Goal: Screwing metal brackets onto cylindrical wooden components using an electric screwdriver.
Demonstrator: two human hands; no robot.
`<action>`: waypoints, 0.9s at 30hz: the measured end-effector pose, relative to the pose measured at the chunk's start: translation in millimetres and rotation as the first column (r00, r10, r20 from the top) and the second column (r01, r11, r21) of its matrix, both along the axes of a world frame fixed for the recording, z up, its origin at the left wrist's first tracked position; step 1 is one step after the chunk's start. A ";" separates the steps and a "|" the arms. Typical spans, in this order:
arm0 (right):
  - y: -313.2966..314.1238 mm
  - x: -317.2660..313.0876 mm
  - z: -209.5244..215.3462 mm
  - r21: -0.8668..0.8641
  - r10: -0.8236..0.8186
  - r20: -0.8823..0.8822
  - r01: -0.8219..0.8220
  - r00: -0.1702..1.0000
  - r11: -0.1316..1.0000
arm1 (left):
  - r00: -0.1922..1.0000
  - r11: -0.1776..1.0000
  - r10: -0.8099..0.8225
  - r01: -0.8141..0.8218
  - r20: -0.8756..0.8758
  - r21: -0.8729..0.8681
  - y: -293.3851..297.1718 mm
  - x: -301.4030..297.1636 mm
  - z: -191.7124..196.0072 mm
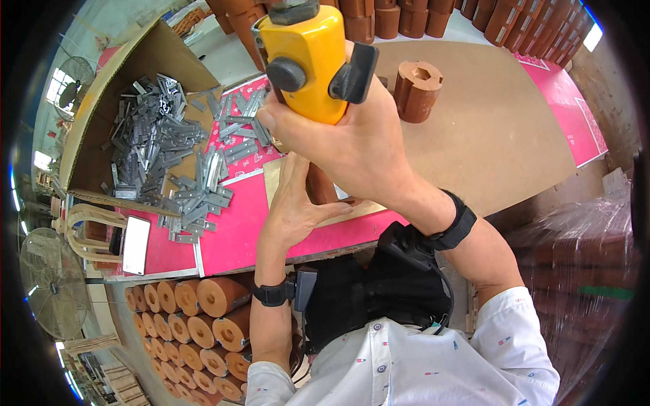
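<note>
My right hand (pixel 362 139) is wrapped around a yellow power tool (pixel 313 57) with black knobs, held up over the table. The tool's working end is hidden. Below it, my left hand (pixel 290 216) curls round a reddish-brown piece (pixel 319 186), its thumb along the near side; the right hand and tool cover most of that piece and of the left fingers. A tan board (pixel 274 177) lies under the piece. To the right stands a reddish-brown cylinder (pixel 416 98) with a hexagonal recess in its top.
A tipped cardboard box (pixel 81 166) spills grey metal strips (pixel 159 139) onto the pink table cover (pixel 230 250). A phone (pixel 137 243) stands at the left edge. Brown cylinders (pixel 203 331) are stacked below the table; more cylinders (pixel 528 30) line the back. Wrapped goods (pixel 575 271) stand right.
</note>
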State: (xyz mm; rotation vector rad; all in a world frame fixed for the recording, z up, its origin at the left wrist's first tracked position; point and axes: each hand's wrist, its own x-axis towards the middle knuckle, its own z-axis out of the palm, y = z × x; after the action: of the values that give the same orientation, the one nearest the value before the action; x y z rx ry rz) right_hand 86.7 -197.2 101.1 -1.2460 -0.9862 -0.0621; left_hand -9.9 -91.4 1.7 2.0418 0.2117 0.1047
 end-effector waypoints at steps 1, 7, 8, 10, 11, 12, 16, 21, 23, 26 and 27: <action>0.6 0.2 -0.8 0.005 0.016 -0.022 -0.016 1.000 1.000 | 1.000 0.999 0.015 -0.015 0.006 0.037 0.4 0.1 -1.5; -0.7 2.0 -3.3 0.007 0.055 -0.037 -0.055 0.998 0.998 | 0.998 0.997 0.042 -0.045 0.042 0.059 -3.8 2.5 2.6; -0.7 2.5 -4.1 0.006 0.052 -0.035 -0.052 0.998 0.999 | 0.998 0.997 0.040 -0.042 0.044 0.059 -4.3 3.3 2.7; 0.7 3.8 -7.2 0.039 0.012 0.014 -0.013 1.000 0.999 | 0.999 0.999 0.046 -0.045 0.021 -0.019 -4.4 3.5 1.8; 0.8 4.4 -7.2 0.038 0.015 0.011 -0.015 1.000 0.999 | 0.999 0.999 0.048 -0.048 0.017 -0.020 -3.6 3.3 0.7; 0.2 5.0 -6.5 0.022 0.010 0.015 -0.011 1.000 1.000 | 0.998 0.998 0.056 -0.055 0.025 -0.035 -2.7 3.3 -0.8; -0.6 5.7 -9.5 0.010 -0.015 0.057 0.014 0.998 1.000 | 0.998 0.996 0.060 -0.058 0.035 -0.062 -1.9 4.2 -5.3; 0.0 2.8 -10.1 -0.007 0.033 0.012 -0.033 0.999 0.999 | 0.995 0.997 0.052 -0.047 0.088 -0.058 2.3 0.4 -9.3; 0.6 3.4 -10.3 -0.022 0.050 -0.021 -0.051 0.999 0.998 | 0.996 0.997 0.045 -0.040 0.074 -0.059 2.3 -1.2 -6.9; 1.1 5.8 -10.9 0.027 0.130 -0.015 -0.129 0.991 0.991 | 0.997 0.996 0.058 -0.054 0.054 -0.073 -1.0 -2.9 1.9; 2.1 8.2 -10.7 -0.002 0.145 -0.069 -0.145 0.987 0.989 | 0.992 0.999 0.029 -0.033 0.122 0.029 -0.3 -1.5 3.6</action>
State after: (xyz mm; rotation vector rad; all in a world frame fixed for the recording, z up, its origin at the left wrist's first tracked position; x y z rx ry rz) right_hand 94.9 -195.1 90.3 -1.1715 -1.0149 0.0976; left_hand -11.3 -91.7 5.3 2.0558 0.1665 0.2519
